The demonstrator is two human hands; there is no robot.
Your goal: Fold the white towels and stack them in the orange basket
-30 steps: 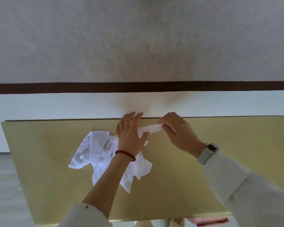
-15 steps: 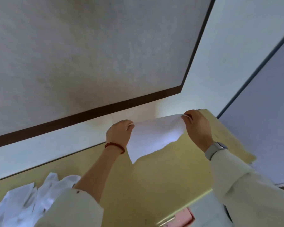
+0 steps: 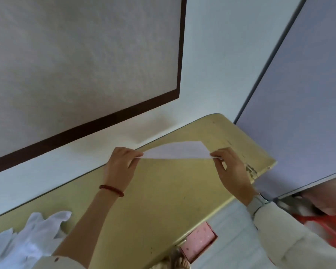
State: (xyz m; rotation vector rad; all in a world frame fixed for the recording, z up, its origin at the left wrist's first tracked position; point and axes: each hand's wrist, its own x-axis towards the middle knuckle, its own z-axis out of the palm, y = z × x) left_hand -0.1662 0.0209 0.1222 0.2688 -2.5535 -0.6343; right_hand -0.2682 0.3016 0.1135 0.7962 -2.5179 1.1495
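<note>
Step in hand: folding 1 white towel (image 3: 177,151), held in the air above the far right part of the yellow table (image 3: 163,200).
Left hand (image 3: 120,167): thumb and fingers pinched on the towel's left corner; a red bead bracelet (image 3: 111,190) sits on the wrist.
Right hand (image 3: 232,171): pinched on the towel's right corner; a watch (image 3: 257,203) shows at the cuff of the pale sleeve.
Towel shape: stretched taut between the 2 hands, lying nearly flat and edge-on to the camera (so how many layers it has, I cannot tell); its far edge rises to a shallow point.
Towel position: clear of the table, not touching it as far as the view shows.
Waiting pile: crumpled white towels (image 3: 29,237) lie at the near left of the table, well apart from the held one.
Orange basket (image 3: 327,226): low at the right, off the table, partly behind the right sleeve; pale things show beside it, too blurred to name.
Progress: judged early to middle, since a pile remains unfolded.
Next move calls for: probably laying the towel flat on the bare table and bringing the 2 pinched corners together, edges matched, before it goes right and down to the basket.
Risk: a loose pinch lets a corner slip and the fold goes crooked.
</note>
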